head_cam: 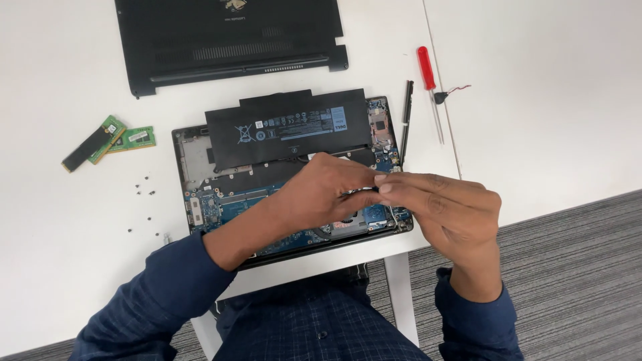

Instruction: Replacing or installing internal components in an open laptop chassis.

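Both hands, left (328,190) and right (445,207), fingertips pinched together over the opened laptop (200,200) at the table's near edge (67,267); anything held hidden.

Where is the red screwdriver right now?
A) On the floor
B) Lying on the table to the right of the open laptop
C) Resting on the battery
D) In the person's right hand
B: the red screwdriver lies on the white table, right of the open laptop, and neither hand touches it.
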